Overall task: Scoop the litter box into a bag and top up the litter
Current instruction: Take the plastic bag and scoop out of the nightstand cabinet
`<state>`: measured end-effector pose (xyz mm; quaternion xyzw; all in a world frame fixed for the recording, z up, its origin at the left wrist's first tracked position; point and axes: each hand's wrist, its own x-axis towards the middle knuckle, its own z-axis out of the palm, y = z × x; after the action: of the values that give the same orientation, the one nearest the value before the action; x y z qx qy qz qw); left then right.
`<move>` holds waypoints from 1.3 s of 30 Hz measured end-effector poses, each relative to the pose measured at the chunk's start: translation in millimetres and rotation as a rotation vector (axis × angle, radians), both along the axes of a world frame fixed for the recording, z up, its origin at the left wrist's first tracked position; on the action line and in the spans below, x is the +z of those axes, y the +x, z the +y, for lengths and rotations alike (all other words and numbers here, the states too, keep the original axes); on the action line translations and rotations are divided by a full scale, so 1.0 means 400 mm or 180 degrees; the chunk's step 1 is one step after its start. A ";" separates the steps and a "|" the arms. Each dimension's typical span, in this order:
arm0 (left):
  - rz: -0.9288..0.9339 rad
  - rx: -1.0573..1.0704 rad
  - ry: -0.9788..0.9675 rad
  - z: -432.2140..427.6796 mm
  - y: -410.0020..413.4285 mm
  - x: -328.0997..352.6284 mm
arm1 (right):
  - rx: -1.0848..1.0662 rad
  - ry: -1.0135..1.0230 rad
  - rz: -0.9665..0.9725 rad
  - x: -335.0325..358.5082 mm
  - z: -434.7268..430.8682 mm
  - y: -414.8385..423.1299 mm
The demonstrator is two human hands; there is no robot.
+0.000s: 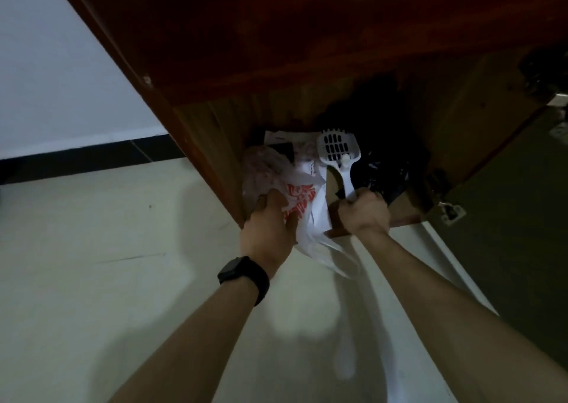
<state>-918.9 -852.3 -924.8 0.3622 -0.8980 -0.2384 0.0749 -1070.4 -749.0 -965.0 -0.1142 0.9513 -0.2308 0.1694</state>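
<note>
A cabinet (276, 33) of reddish-brown wood fills the upper middle of the view, its inside dark and hard to read. Its door (516, 233) stands open on the right, the inner face a dull olive-brown, with a metal hinge (450, 212) where it meets the cabinet's lower corner. To the left a plain white wall (61, 64) runs down to a black baseboard (92, 153). The floor (107, 264) is pale cream and smooth, with a soft, blurred patch of reflected light (304, 332) — the room is otherwise dim.
</note>
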 end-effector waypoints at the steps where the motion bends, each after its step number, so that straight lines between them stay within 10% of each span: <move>1: 0.0086 -0.0012 0.0030 0.000 0.003 0.003 | -0.0006 -0.0070 -0.0030 0.009 0.009 -0.005; 9: 0.0797 0.0036 0.0379 0.049 0.040 0.049 | -0.0660 -0.1677 -0.1069 0.062 0.103 0.011; 18: 0.0638 0.0672 0.1246 0.116 0.290 0.118 | -0.0583 -0.1863 -0.1468 0.129 0.275 0.354; 24: 0.0818 0.1160 0.2322 0.169 0.392 0.130 | 0.0157 -0.1506 -0.1362 0.159 0.319 0.590; 34: 0.0837 0.1114 0.1708 0.177 0.405 0.195 | 0.1679 -0.0489 -0.0904 0.269 0.356 0.567; 39: 0.0465 0.0454 0.1429 0.179 0.325 0.286 | 0.1582 -0.0480 0.0534 0.483 0.476 0.402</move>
<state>-789.0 -780.9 -810.5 0.4140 -0.7869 -0.4516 0.0739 -909.8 -558.7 -771.7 -0.3751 0.8849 -0.2421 0.1325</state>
